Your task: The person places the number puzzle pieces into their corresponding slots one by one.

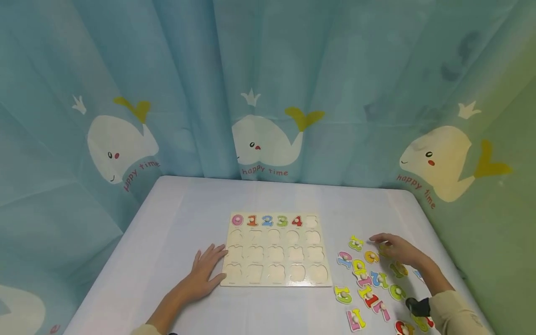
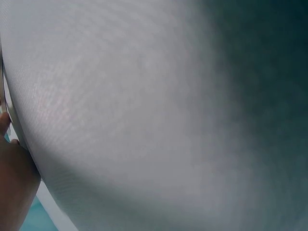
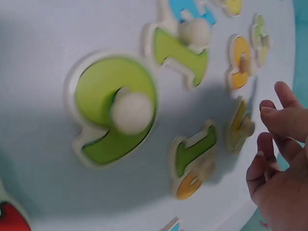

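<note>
A pale wooden number board (image 1: 289, 284) lies mid-table, with 0, 1, 2, 3 and 4 seated along its top row and bare recesses elsewhere. My left hand (image 1: 205, 274) rests on the table with fingers spread, fingertips and thumb touching the board's left edge. Above the scattered knobbed number pieces hovers my right hand (image 1: 398, 251), fingers loosely bent and holding nothing visible. A yellow piece (image 3: 236, 122) lies just beside its fingertips, partly under the hand in the head view. Nearby are an orange 6 (image 3: 238, 48) and a green 9 (image 3: 96, 91).
More number pieces, including a 19 (image 1: 343, 296) and a pink 7 (image 1: 382, 311), spread over the table's right side. A blue whale-print curtain (image 1: 268, 70) hangs behind the white table (image 1: 176, 218). Mostly blurred table surface fills the left wrist view.
</note>
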`<state>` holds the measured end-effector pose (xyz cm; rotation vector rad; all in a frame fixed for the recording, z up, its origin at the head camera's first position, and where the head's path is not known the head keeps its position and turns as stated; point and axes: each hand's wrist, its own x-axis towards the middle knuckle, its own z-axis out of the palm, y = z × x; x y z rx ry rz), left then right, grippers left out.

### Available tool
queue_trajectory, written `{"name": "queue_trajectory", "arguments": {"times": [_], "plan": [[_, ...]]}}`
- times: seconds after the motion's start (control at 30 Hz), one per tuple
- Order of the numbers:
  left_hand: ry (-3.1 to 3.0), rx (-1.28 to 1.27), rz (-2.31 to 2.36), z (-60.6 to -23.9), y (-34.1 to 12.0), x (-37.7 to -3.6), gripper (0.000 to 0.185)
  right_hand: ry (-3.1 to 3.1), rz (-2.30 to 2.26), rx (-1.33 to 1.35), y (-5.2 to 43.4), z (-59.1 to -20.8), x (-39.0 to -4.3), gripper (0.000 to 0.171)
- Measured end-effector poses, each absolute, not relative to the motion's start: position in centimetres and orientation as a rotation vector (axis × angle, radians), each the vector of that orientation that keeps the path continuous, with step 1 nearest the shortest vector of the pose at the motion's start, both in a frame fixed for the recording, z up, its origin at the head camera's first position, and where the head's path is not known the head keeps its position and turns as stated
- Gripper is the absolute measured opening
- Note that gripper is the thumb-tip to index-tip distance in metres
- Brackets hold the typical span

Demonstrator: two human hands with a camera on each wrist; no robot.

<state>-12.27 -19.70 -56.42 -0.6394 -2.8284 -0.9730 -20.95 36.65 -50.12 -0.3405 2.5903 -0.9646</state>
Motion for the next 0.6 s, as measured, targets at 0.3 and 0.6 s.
{"name": "queue_trajectory", "arguments": {"times": [0.3,0.6], "plan": [[-2.876,-0.621,-0.955,-56.1,-19.8,-12.2,0.055,2.674,-0.961,-0.202,37.7,-51.9,-20.8,0.026],[-2.926,-0.614,-0.95,-55.8,-19.8,-12.1,0.056,2.668,-1.069,-0.1,37.8,-52.5,-20.6,0.037]]}}
